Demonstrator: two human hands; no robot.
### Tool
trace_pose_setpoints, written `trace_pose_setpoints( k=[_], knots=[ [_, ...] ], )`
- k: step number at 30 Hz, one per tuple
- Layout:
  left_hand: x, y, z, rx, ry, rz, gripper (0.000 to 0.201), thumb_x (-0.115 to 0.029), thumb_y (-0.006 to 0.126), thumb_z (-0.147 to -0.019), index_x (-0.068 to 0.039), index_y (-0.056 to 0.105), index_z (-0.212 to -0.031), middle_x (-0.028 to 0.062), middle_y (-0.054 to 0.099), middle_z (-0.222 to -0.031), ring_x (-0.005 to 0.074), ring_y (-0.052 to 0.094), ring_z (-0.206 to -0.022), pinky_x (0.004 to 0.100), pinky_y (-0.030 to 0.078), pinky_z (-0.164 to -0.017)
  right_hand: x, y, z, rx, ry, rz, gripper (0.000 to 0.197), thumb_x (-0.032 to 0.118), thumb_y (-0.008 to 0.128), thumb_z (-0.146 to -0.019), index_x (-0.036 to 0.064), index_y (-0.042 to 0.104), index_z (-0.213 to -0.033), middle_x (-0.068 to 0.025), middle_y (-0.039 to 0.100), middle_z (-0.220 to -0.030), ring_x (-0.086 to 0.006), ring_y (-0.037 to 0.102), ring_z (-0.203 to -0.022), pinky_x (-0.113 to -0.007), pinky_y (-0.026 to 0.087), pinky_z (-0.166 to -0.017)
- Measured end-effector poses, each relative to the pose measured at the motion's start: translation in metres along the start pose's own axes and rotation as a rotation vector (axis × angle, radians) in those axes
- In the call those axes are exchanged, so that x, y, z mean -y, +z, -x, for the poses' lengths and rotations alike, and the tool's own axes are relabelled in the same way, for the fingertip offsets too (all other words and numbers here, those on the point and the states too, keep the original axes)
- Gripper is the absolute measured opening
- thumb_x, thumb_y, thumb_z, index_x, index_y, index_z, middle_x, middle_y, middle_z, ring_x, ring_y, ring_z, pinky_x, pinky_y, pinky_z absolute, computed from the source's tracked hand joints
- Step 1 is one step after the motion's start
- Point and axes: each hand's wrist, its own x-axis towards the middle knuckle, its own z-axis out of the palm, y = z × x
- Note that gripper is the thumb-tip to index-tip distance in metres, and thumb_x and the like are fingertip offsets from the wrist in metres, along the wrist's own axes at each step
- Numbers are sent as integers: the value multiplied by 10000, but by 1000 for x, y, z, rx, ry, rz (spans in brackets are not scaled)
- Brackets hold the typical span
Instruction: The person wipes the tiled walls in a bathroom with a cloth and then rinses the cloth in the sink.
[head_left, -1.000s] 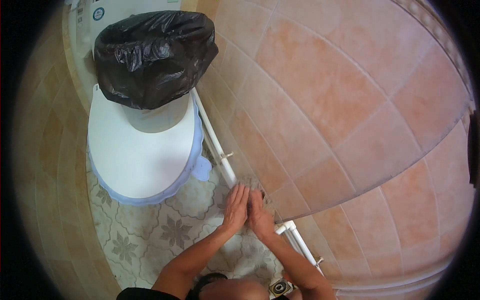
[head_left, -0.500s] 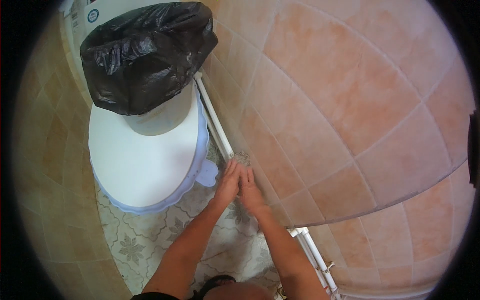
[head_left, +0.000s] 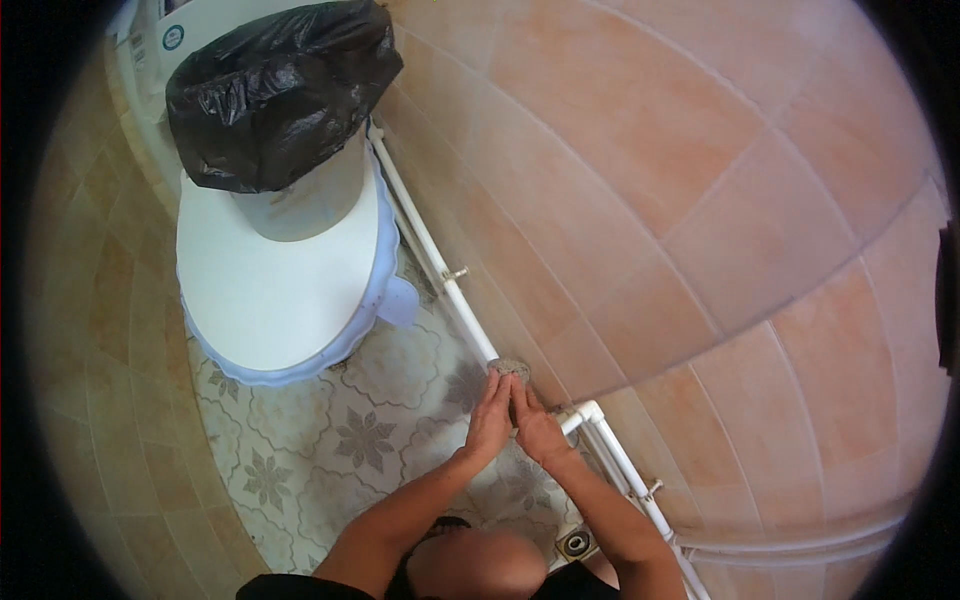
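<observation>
No text is legible; a round blue label point(head_left: 173, 37) marks the white tank point(head_left: 213, 22).

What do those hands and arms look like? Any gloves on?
The left hand and right hand wear no gloves. The left forearm and right forearm are bare, with no watch showing. What looks like a short black sleeve peeks in at lower left.

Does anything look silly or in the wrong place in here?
Yes, the pale bin with a black bag over its top is standing on the closed toilet lid. That looks odd because bins usually stand on the floor. I can't see any clear spill.
</observation>
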Motion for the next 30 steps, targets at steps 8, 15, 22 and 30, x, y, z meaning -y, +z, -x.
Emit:
trace_pose_setpoints(
  k=[8, 15, 22, 30],
  knots=[
    [-102, -47, 1, -66, 356, 73, 408, 10, 554, -845, 47, 477, -1244, 271, 482, -1258, 452, 494, -1143, 448, 448, -943, 49, -80, 93, -372, -112, 214, 733, -39, 551, -749, 85, 294, -1424, -235, 446, -1347, -418, 490, -1174, -479, 425, -941],
    [-151, -1, -29, -113, 672, 34, 459, -62, 605, -822, 66, 446, -1234, 293, 466, -1208, 526, 422, -1177, 544, 397, -972, 17, -92, 100, -971, -88, -60, 581, 141, 469, -895, -54, 273, -1406, -280, 303, -1436, -373, 304, -1350, -485, 220, -1097],
    [-169, -8, -70, -181, 793, -34, 500, -104, 580, -814, 77, 429, -1256, 276, 464, -1236, 529, 404, -1199, 577, 353, -1006, 32, -114, 72, -972, -262, -656, 635, 221, 375, -961, -99, 107, -1440, -250, 121, -1522, -353, 119, -1419, -404, 96, -1145],
    [-213, -16, -112, -285, 848, 84, 359, -140, 562, -853, 17, 516, -1173, 247, 492, -1200, 511, 422, -1170, 566, 365, -980, 43, -187, 57, -1189, -468, -470, 642, 211, 395, -949, -95, 118, -1441, -261, 108, -1522, -364, 114, -1421, -407, 91, -1147]
  ],
)
